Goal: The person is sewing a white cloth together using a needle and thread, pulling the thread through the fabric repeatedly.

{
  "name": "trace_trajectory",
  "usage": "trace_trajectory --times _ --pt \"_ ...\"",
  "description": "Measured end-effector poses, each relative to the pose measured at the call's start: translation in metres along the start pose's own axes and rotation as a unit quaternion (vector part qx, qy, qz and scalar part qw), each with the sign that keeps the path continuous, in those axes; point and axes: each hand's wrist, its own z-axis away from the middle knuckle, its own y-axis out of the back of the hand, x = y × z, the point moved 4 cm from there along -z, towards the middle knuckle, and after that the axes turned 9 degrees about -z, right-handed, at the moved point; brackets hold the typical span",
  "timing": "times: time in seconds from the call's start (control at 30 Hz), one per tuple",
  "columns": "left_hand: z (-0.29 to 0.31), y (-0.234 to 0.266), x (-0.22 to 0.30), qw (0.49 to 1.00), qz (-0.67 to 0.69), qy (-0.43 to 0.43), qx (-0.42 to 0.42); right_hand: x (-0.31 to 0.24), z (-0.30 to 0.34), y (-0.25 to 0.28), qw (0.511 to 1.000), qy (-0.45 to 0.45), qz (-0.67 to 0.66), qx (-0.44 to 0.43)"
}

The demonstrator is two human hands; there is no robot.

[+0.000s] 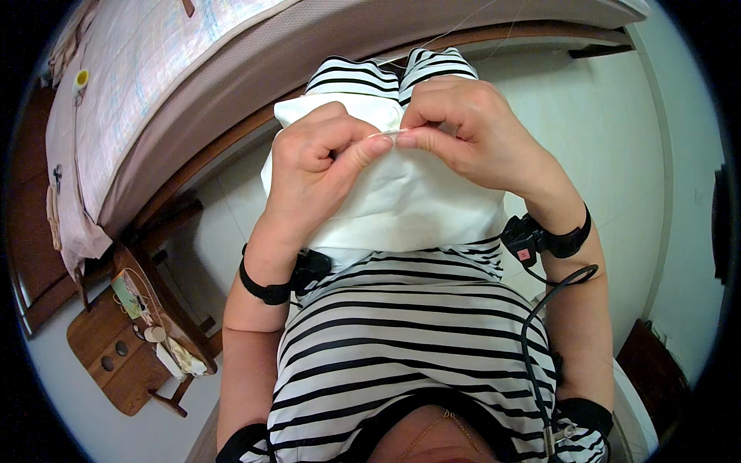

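A white cloth (409,204) lies across my lap, over striped trousers (351,76). Both of my hands pinch its upper edge between thumb and fingers, their thumb tips almost meeting. My left hand (320,143) is closed on the edge from the left, and my right hand (475,127) from the right. A short pale strip of the edge shows between the thumbs. Whether something small, such as a needle, sits in the fingers cannot be made out. Folds of cloth hang below the hands toward my waist.
A bed (208,62) with a pinkish cover and wooden frame stands ahead and left. Thin pale thread (463,21) trails at its edge. At lower left, a wooden stool (120,359) bears small items. A black cable (532,332) runs from my right wrist band (563,241) along my arm.
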Motion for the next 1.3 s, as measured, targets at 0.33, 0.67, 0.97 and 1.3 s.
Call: trace_trajectory --times 0.33,0.67,0.97,1.3 --pt "-0.002 0.001 0.006 0.999 -0.031 -0.035 0.024 -0.001 0.002 0.003 0.999 0.013 0.011 0.035" --pt "0.000 -0.002 0.002 1.000 0.000 0.001 0.023 0.005 0.009 0.009 0.999 0.012 0.041 0.005" --pt "0.001 -0.001 0.008 0.998 -0.019 -0.032 0.047 0.008 0.019 0.017 0.999 -0.011 -0.008 0.035" --pt "0.001 0.000 0.007 0.996 -0.038 -0.054 0.057 0.008 0.024 0.024 0.998 0.029 0.035 0.053"
